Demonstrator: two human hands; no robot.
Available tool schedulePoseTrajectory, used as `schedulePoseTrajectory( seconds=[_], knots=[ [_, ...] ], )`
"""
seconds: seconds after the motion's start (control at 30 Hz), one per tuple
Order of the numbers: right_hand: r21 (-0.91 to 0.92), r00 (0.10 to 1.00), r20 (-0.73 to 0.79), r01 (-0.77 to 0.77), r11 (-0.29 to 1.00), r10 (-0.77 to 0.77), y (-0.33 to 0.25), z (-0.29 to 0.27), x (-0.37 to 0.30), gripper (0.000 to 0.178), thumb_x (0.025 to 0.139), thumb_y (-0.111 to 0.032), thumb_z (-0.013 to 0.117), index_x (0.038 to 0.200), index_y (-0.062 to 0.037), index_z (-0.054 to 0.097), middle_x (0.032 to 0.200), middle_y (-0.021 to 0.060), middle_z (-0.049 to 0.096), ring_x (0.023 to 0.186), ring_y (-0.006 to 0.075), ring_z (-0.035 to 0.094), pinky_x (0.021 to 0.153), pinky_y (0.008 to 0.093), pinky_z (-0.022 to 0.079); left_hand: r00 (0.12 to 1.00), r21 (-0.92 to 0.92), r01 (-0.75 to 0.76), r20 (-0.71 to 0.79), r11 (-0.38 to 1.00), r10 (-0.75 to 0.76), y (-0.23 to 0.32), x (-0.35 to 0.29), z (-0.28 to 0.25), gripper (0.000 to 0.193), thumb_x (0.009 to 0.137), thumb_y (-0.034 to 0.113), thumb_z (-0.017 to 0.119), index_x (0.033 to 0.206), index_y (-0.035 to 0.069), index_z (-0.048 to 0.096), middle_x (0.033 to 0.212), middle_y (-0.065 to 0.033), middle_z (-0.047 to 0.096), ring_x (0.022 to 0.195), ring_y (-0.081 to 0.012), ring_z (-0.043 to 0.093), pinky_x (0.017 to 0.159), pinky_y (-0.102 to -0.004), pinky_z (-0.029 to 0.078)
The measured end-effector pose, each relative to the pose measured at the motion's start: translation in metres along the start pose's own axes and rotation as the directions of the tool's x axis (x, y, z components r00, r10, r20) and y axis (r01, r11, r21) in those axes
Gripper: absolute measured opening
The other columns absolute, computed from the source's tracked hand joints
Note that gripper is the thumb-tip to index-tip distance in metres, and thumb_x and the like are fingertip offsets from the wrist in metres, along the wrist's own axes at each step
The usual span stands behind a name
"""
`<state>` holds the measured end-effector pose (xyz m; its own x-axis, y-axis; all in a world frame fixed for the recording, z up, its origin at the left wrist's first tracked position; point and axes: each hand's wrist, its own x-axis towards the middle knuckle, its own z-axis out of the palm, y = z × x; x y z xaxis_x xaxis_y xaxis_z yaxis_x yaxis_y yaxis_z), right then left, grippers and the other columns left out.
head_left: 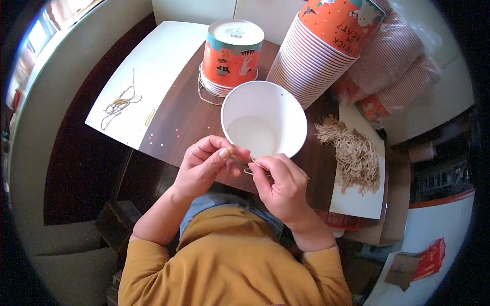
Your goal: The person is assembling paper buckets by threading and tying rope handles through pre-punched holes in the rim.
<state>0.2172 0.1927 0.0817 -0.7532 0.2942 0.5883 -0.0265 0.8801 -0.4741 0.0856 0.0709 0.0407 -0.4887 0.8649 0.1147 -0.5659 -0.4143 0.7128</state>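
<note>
A white paper bucket [264, 118] tilts with its open mouth toward me, right above my hands. My left hand [205, 167] pinches a thin tan string [253, 166] at the bucket's near rim. My right hand [280, 186] holds the same string a little lower, fingers closed around a small loop of it. Both hands touch or nearly touch the rim.
An upside-down orange bucket stack [232, 54] and a tall leaning stack of buckets [320, 49] stand on the dark wooden table [178, 122]. A heap of tan strings [352, 155] lies on white card at right. Loose strings [118, 106] lie on a white sheet at left.
</note>
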Motion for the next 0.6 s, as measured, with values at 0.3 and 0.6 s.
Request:
schedulePoseTrajectory(
  seconds=[0.3, 0.6],
  knots=[
    [0.057, 0.999, 0.036, 0.009, 0.998, -0.011, -0.002, 0.006, -0.019, 0.014, 0.079, -0.007, 0.068, 0.087, -0.0042, 0.057, 0.074, 0.0091, 0.056, 0.063, 0.0272, 0.059, 0.057, 0.0375, 0.048, 0.779, 0.759, -0.595, 0.466, 0.263, 0.419, -0.012, 0.005, 0.0, 0.034, 0.07, -0.006, 0.067, 0.104, 0.0, 0.065, 0.094, -0.0107, 0.063, 0.073, -0.0212, 0.061, 0.067, -0.0286, 0.049],
    [0.007, 0.949, 0.258, 0.183, 0.983, -0.178, -0.001, -0.03, -0.001, 0.026, 0.069, -0.013, 0.076, 0.089, -0.0045, 0.063, 0.088, 0.0082, 0.059, 0.076, 0.0272, 0.056, 0.068, 0.0383, 0.044, 0.498, 0.597, -0.769, 0.784, -0.228, 0.371, -0.005, 0.015, -0.01, 0.033, 0.068, 0.006, 0.068, 0.1, -0.001, 0.065, 0.09, -0.0094, 0.063, 0.071, -0.0192, 0.061, 0.065, -0.0315, 0.049]
  ],
)
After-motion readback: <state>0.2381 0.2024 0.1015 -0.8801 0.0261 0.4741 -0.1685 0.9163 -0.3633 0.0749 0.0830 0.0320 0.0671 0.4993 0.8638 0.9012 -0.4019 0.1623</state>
